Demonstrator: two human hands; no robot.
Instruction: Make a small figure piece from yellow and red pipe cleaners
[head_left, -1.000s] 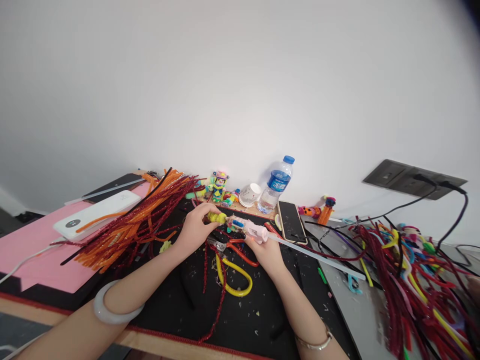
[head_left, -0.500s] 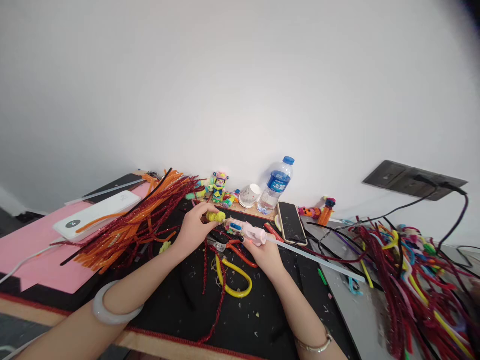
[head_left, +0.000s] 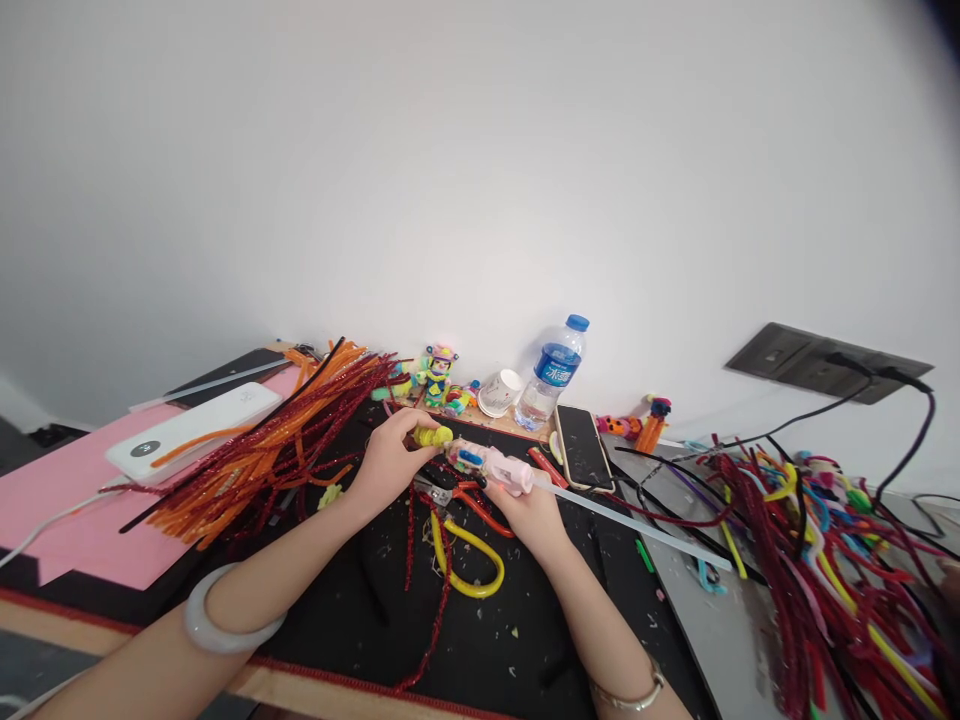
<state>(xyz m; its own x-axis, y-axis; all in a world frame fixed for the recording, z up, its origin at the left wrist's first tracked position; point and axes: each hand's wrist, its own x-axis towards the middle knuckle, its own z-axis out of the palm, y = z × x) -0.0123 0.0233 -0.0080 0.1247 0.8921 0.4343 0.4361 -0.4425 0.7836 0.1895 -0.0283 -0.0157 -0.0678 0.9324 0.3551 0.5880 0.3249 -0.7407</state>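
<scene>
two hands are observed at work, both occupied. the left hand (head_left: pixel 396 458) has thumb and fingers pinched together on a yellow coil (head_left: pixel 433 437), which sits at the fingertips and points toward the other hand. the right hand (head_left: pixel 531 508) is clamped around a pale pink glue gun (head_left: pixel 510 470) with a blue patch on its side. the front end of the glue gun faces the yellow coil at close range; contact between them cannot be determined. a translucent glue stick (head_left: pixel 637 522) extends from the rear of the glue gun, rightward past the right hand.

directly below the two grips, a red handle (head_left: pixel 491 515) and a yellow loop handle (head_left: pixel 496 575) lie on a black mat (head_left: pixel 330 620); whether they belong to one tool cannot be confirmed. nearer the wearer than the grips, a dark red tinsel stem (head_left: pixel 437 625) trails across the mat.

left of the left grip: a bundle of orange and dark red stems (head_left: pixel 255 470), partly over a white device (head_left: pixel 210 425). beyond the grips, along the wall: a small figurine (head_left: pixel 438 378), a paper cup (head_left: pixel 496 395) and a water bottle (head_left: pixel 556 368). beyond and right of the right grip: a phone (head_left: pixel 583 448). far right of it: a heap of multicoloured stems (head_left: pixel 795 580).
</scene>
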